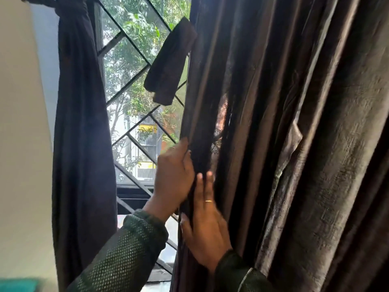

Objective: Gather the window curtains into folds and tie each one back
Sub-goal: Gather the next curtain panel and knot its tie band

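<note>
While clamped between both hands, leading edge of right curtain point(273, 123) gathered into narrow vertical pleats beside the window point(134, 39). Heavy brown cloth with a dull sheen and a crinkled, slightly crushed surface, falling in long deep folds across the right half of view. Left hand point(173, 171) curled round the outer edge of the gathered folds, fingers hidden behind the fabric, thumb lying along the front. Right hand point(205, 226) just below and touching the same bundle, fingers straight and pressed flat against the pleats, thumb hooked round the edge; thin gold ring point(208, 201) on one finger. Dark green sleeves point(126, 256) with a fine pale dotted weave on both wrists. Short flat tie-back strap point(170, 62) of matching dark cloth sticking out from the curtain edge, higher up, doubled over with blunt squared ends. Left curtain point(82, 133) well apart, already bunched and knotted near its top, hanging as one smooth dark column against a plain pale wall point(21, 123). Black metal grille point(134, 49) of diagonal bars behind the glass, forming diamonds; green foliage and a pale building with yellow patches outside. No legible writing anywhere
</note>
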A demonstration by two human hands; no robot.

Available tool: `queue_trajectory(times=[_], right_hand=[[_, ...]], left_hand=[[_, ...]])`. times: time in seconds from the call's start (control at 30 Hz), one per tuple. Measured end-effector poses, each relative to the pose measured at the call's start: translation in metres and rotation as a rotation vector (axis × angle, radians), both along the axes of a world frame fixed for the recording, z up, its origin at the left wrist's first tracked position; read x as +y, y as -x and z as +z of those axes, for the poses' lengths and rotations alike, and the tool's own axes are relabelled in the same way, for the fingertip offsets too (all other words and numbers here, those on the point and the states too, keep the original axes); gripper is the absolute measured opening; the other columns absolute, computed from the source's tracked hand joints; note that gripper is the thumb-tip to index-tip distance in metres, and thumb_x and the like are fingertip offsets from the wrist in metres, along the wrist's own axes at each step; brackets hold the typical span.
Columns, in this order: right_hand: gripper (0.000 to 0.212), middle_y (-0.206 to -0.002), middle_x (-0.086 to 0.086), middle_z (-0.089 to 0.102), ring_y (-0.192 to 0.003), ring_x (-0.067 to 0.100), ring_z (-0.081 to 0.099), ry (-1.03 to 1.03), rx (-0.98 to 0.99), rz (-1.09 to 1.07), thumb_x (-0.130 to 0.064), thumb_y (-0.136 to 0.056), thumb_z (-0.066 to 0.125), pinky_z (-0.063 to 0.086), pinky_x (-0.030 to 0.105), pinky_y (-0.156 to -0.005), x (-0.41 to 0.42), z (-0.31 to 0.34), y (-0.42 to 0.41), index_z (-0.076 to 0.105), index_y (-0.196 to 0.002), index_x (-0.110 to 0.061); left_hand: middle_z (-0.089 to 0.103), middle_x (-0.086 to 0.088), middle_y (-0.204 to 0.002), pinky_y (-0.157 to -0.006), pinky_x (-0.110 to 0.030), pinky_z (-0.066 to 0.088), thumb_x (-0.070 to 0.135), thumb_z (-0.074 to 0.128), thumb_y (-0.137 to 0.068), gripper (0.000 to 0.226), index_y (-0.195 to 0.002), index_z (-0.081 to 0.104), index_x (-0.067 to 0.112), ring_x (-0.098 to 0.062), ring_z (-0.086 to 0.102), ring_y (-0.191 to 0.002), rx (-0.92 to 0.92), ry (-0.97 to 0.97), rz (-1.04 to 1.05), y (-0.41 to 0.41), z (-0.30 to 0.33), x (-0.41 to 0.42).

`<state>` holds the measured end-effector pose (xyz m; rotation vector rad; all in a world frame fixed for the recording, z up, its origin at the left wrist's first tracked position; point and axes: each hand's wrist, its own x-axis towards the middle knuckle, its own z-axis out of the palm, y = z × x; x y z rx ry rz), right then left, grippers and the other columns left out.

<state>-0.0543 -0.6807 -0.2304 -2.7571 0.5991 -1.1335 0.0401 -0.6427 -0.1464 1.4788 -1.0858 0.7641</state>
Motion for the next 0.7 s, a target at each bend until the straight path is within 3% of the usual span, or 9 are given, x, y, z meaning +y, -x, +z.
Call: queue_trajectory(times=[0.1,0.13,0.2,0.27,0.3,0.4,0.5,0.6,0.7], right_hand=[[0.079,-0.154,0.021,-0.015,-0.145,0.031,-0.003,0.206,-0.363,-0.104,-0.035,-0.086,0.046,0.015,0.040,-0.116,-0.010,0.016,0.003,0.004,-0.147,-0.008],[0.078,-0.153,0.024,-0.011,-0.145,0.029,-0.008,0.229,-0.430,-0.135,-0.033,-0.086,0.048,0.010,0.037,-0.118,-0.015,0.026,0.005,0.006,-0.146,-0.006],[0.077,-0.153,0.025,0.009,-0.144,0.025,0.011,0.162,-0.494,-0.141,-0.026,-0.086,0.051,0.015,0.030,-0.115,-0.022,0.048,0.008,0.011,-0.147,-0.002],[0.077,-0.143,0.020,0.042,-0.125,0.030,0.046,-0.063,-0.446,-0.123,-0.022,-0.087,0.058,0.041,0.036,-0.100,-0.026,0.062,0.007,0.014,-0.148,-0.007],[0.077,-0.135,0.017,0.052,-0.116,0.033,0.054,-0.168,-0.391,-0.129,-0.024,-0.087,0.059,0.047,0.041,-0.093,-0.029,0.064,0.005,0.014,-0.149,-0.012],[0.073,-0.120,0.016,0.062,-0.111,0.035,0.058,-0.360,-0.189,-0.188,-0.029,-0.085,0.059,0.048,0.045,-0.091,-0.040,0.059,-0.004,0.022,-0.147,-0.018],[0.057,-0.117,0.020,0.061,-0.112,0.038,0.055,-0.416,-0.032,-0.223,-0.019,-0.087,0.053,0.046,0.042,-0.092,-0.035,0.048,-0.010,0.035,-0.140,-0.012],[0.064,-0.108,0.023,0.062,-0.104,0.041,0.056,-0.380,0.014,-0.167,-0.011,-0.089,0.048,0.046,0.043,-0.084,-0.017,0.033,-0.010,0.020,-0.146,-0.012],[0.080,-0.105,0.020,0.063,-0.098,0.039,0.060,-0.366,0.012,-0.061,-0.007,-0.087,0.046,0.049,0.044,-0.082,-0.002,0.017,-0.016,-0.001,-0.150,-0.021]], left_hand=[[0.054,-0.020,-0.051,-0.049,-0.027,0.031,-0.010,0.051,-0.076,0.026,-0.097,0.066,-0.006,-0.021,0.047,-0.043,0.035,-0.017,0.072,-0.023,-0.002,0.006],[0.054,-0.021,-0.051,-0.047,-0.028,0.035,-0.008,0.050,-0.077,0.028,-0.101,0.066,-0.006,-0.024,0.049,-0.043,0.042,-0.036,0.093,-0.030,-0.003,0.008],[0.055,-0.022,-0.050,-0.049,-0.029,0.037,-0.010,0.053,-0.078,0.033,-0.109,0.064,-0.006,-0.022,0.049,-0.043,0.060,-0.062,0.129,-0.038,-0.003,0.010],[0.054,-0.021,-0.048,-0.047,-0.028,0.036,-0.012,0.056,-0.077,0.034,-0.110,0.064,-0.006,-0.022,0.046,-0.040,0.046,-0.082,0.148,-0.040,-0.003,0.010],[0.053,-0.020,-0.047,-0.046,-0.028,0.036,-0.012,0.056,-0.077,0.032,-0.107,0.065,-0.007,-0.025,0.047,-0.039,0.029,-0.086,0.154,-0.039,-0.005,0.010],[0.056,-0.020,-0.050,-0.047,-0.030,0.032,-0.011,0.055,-0.075,0.027,-0.101,0.065,-0.009,-0.029,0.052,-0.039,-0.014,-0.054,0.128,-0.033,-0.009,0.008],[0.057,-0.019,-0.051,-0.051,-0.027,0.029,-0.013,0.056,-0.074,0.029,-0.101,0.065,-0.010,-0.025,0.052,-0.040,-0.044,-0.028,0.084,-0.025,-0.012,0.006],[0.058,-0.017,-0.052,-0.053,-0.015,0.026,-0.017,0.057,-0.074,0.027,-0.099,0.065,-0.009,-0.016,0.048,-0.043,-0.041,-0.017,0.053,-0.022,-0.014,0.004],[0.059,-0.016,-0.053,-0.053,-0.015,0.026,-0.018,0.056,-0.074,0.026,-0.098,0.065,-0.009,-0.015,0.048,-0.044,-0.044,-0.004,0.026,-0.016,-0.015,0.000]])
